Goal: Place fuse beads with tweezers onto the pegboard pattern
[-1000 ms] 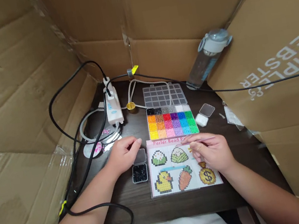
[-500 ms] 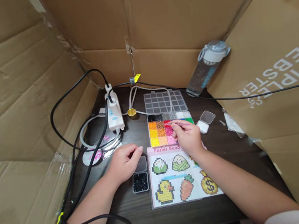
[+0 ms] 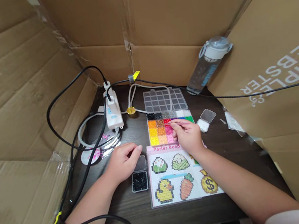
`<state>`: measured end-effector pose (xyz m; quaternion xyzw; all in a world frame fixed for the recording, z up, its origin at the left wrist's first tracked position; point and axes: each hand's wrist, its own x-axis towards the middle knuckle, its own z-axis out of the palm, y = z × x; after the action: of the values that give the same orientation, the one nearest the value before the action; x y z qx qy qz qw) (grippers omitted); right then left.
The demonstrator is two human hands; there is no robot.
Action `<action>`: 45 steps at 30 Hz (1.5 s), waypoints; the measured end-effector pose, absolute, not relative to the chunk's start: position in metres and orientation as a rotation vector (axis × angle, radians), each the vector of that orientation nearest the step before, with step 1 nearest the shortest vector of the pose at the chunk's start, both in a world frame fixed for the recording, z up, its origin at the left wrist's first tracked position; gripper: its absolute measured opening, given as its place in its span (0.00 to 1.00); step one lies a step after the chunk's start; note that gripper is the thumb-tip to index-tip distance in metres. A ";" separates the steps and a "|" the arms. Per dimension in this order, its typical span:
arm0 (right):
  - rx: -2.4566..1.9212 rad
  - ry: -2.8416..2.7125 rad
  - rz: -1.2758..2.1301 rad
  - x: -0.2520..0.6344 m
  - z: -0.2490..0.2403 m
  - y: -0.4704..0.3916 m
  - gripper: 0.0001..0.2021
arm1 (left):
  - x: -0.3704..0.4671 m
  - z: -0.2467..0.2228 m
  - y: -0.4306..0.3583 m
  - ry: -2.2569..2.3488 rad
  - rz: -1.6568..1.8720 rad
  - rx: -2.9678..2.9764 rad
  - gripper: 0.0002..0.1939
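My right hand (image 3: 189,136) is over the bead box, its fingers pinched on thin pinkish tweezers (image 3: 170,123). Their tip points left, at the red and brown compartments. The bead box (image 3: 152,124) is divided by colour, and my hand covers part of its right side. Loosely curled, my left hand (image 3: 124,162) rests on the table with the thumb pointing right, and I see nothing in it. Beside it stands a small open case of black beads (image 3: 140,181). A pattern sheet (image 3: 174,173) headed "Perler Bead" lies in front of the box, showing a duck, a carrot and other pictures.
The bead box's clear lid (image 3: 162,101) lies folded back. A white power strip (image 3: 113,112) with black cables stands at left, near a small gold cup (image 3: 131,111). A water bottle (image 3: 207,67) and a small white case (image 3: 203,125) are at right. Cardboard walls (image 3: 161,13) surround the table.
The view has shifted very slightly. Both hands stay in nearly the same places, and the tweezers' tip remains over the same part of the bead box.
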<state>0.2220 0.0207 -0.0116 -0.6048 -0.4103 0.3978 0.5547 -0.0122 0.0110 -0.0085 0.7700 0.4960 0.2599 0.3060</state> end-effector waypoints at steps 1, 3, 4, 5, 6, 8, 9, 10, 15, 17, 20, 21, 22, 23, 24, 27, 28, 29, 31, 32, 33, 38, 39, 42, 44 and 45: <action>-1.428 -0.972 0.937 0.222 -0.011 0.020 0.12 | -0.013 -0.009 0.011 1.316 0.684 2.038 0.22; -1.430 -0.971 0.932 0.222 -0.011 0.020 0.12 | -0.013 -0.009 0.011 1.320 0.681 2.033 0.22; -1.434 -0.972 0.930 0.222 -0.011 0.020 0.12 | -0.013 -0.009 0.011 1.321 0.680 2.031 0.22; -1.438 -0.973 0.929 0.222 -0.011 0.020 0.12 | -0.013 -0.010 0.011 1.321 0.681 2.028 0.22; -1.440 -0.974 0.929 0.222 -0.011 0.020 0.12 | -0.013 -0.010 0.012 1.321 0.681 2.027 0.22; -1.440 -0.977 0.937 0.222 -0.011 0.021 0.12 | -0.013 -0.010 0.012 1.318 0.684 2.027 0.22; -1.440 -0.978 0.942 0.222 -0.011 0.021 0.12 | -0.013 -0.010 0.012 1.317 0.684 2.027 0.22; -1.442 -0.978 0.946 0.222 -0.012 0.021 0.12 | -0.013 -0.011 0.012 1.316 0.684 2.028 0.23; -1.464 -0.994 0.942 0.223 -0.013 0.021 0.12 | -0.013 -0.011 0.012 1.330 0.676 2.007 0.22; -1.464 -1.000 0.936 0.223 -0.012 0.022 0.12 | -0.013 -0.011 0.012 1.335 0.680 1.996 0.22; -1.459 -0.996 0.934 0.224 -0.012 0.022 0.12 | -0.013 -0.011 0.011 1.337 0.684 1.993 0.22; -1.457 -0.994 0.938 0.224 -0.012 0.022 0.12 | -0.013 -0.010 0.011 1.336 0.683 1.994 0.22; -1.455 -0.992 0.946 0.224 -0.012 0.022 0.13 | -0.012 -0.010 0.011 1.335 0.682 1.995 0.22; -1.451 -0.990 0.952 0.224 -0.012 0.022 0.13 | -0.012 -0.010 0.011 1.333 0.682 1.997 0.22; -1.447 -0.987 0.957 0.224 -0.012 0.022 0.12 | -0.012 -0.010 0.011 1.332 0.684 1.999 0.22; -1.442 -0.985 0.954 0.224 -0.012 0.022 0.12 | -0.012 -0.009 0.011 1.329 0.689 2.007 0.22; -1.442 -0.985 0.953 0.224 -0.012 0.022 0.12 | -0.012 -0.009 0.011 1.329 0.689 2.009 0.22; -1.441 -0.985 0.953 0.223 -0.012 0.022 0.12 | -0.012 -0.009 0.011 1.328 0.688 2.011 0.22; -1.432 -0.986 0.956 0.223 -0.011 0.022 0.11 | -0.012 -0.009 0.011 1.328 0.686 2.015 0.22; -1.428 -0.987 0.957 0.223 -0.011 0.022 0.11 | -0.012 -0.009 0.011 1.328 0.686 2.017 0.22; -1.428 -0.988 0.956 0.223 -0.011 0.022 0.11 | -0.012 -0.010 0.011 1.329 0.688 2.019 0.22; -1.463 -0.979 0.947 0.223 -0.011 0.022 0.10 | -0.012 -0.010 0.011 1.334 0.677 2.024 0.22; -1.467 -0.980 0.943 0.223 -0.011 0.022 0.10 | -0.012 -0.010 0.011 1.334 0.672 2.024 0.22; -1.469 -0.978 0.942 0.223 -0.011 0.022 0.10 | -0.012 -0.009 0.011 1.339 0.669 2.029 0.22; -1.471 -0.978 0.936 0.223 -0.011 0.022 0.10 | -0.012 -0.008 0.011 1.338 0.670 2.034 0.22; -1.470 -0.983 0.930 0.223 -0.011 0.022 0.10 | -0.012 -0.008 0.011 1.336 0.670 2.036 0.22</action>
<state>0.2231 0.0216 -0.0109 -0.6188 -0.4137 0.3914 0.5411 -0.0116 0.0111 -0.0075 0.7682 0.5040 0.2528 0.3032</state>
